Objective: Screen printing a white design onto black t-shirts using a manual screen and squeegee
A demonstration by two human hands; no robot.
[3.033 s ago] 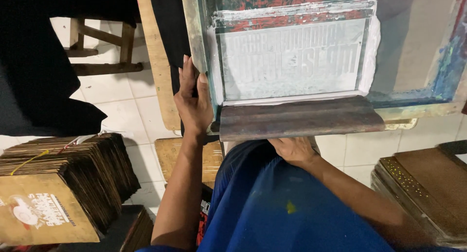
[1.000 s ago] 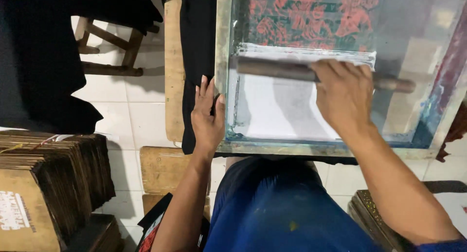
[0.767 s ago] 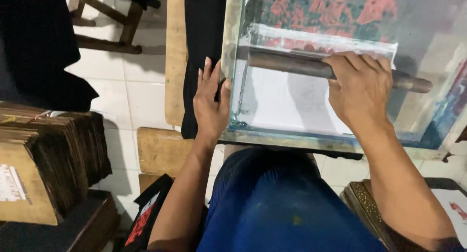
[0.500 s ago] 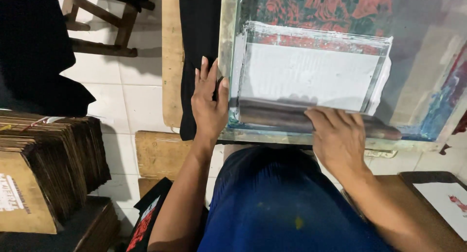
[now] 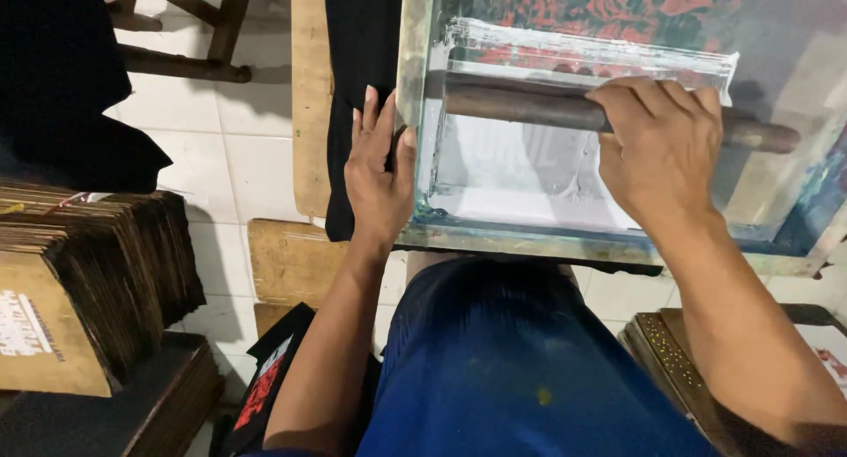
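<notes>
— White tiled floor (image 5: pixel 256 166), wooden table (image 5: pixel 311 95). What's on it?

— A printing screen (image 5: pixel 415 86). Left hand (image 5: pixel 379 170) lies flat, open, on its frame; right hand (image 5: pixel 662 148) grips the squeegee (image 5: pixel 520 106) mid-screen.

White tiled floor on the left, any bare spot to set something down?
Bare white tiled floor lies between the black cloth heap, the dark wooden stool and the upright pale wooden board. Nearer, the stacked brown cardboard sheets crowd it.
</notes>
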